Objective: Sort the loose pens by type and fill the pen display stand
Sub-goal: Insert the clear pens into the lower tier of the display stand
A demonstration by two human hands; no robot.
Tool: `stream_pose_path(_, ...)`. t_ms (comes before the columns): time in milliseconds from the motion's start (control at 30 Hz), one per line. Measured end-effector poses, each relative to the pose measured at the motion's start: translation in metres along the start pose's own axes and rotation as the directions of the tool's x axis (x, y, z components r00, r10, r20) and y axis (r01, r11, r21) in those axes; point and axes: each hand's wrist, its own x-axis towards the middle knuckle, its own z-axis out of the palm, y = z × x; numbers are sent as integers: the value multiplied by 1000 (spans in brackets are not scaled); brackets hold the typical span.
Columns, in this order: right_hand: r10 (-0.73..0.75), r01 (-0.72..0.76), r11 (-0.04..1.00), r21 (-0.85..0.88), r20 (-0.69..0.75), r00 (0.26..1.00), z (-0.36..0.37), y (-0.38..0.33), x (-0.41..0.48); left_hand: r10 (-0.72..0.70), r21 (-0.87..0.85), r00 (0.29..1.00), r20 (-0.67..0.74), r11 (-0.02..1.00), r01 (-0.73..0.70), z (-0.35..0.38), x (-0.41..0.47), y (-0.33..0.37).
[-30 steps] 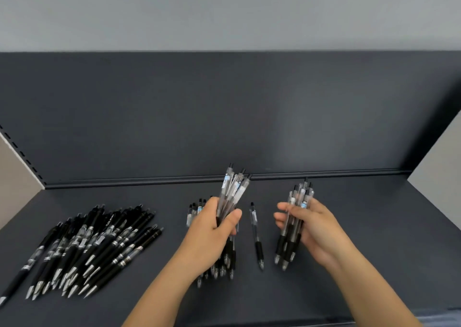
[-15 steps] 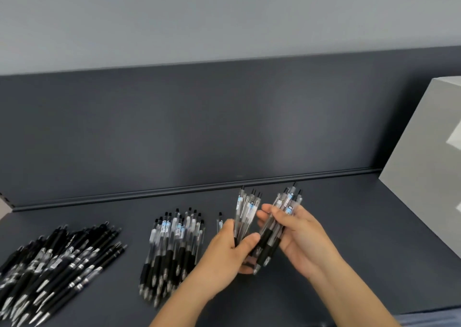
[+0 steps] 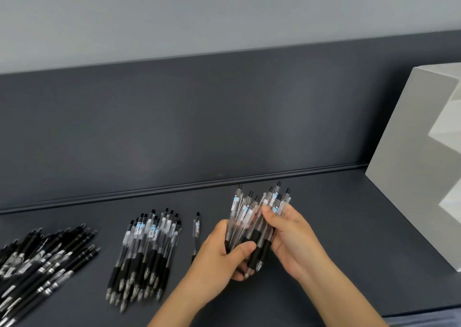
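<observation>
**Level the bundle before you move it**

Both your grips are closed on one bundle of clear-barrelled pens with black rubber sleeves (image 3: 252,217), held above the dark grey shelf (image 3: 336,202) right of its middle. Your left hand (image 3: 219,254) curls round the lower end, and your right hand (image 3: 294,241) wraps the upper barrels. The clicker ends fan unevenly, so roll them level and keep every tip toward the front edge. A matching heap of clear pens (image 3: 147,249) and one stray clear pen (image 3: 196,234) lie further left, and the all-black pens (image 3: 45,259) sit at the left edge. The pale grey angular box (image 3: 411,177) at the right edge is probably the stand.
</observation>
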Motion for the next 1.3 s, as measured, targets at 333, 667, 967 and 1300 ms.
stream_pose_path(333,-91,93,996,18,-84,992,11,-4,-17,12,-29,988,153,1000,-7,-17,-15,-6)
stream_pose_path(667,-196,171,973,-156,-165,967,34,15,-52,119,145,964,238,977,-157,-47,-32,-13)
stream_pose_path(967,-331,231,913,-337,-277,902,39,28,-82,179,156,926,332,958,-241,-47,-36,-21)
stream_pose_path(1300,-411,271,878,-395,-333,849,26,16,-107,236,139,894,381,942,-307,-30,-41,-11)
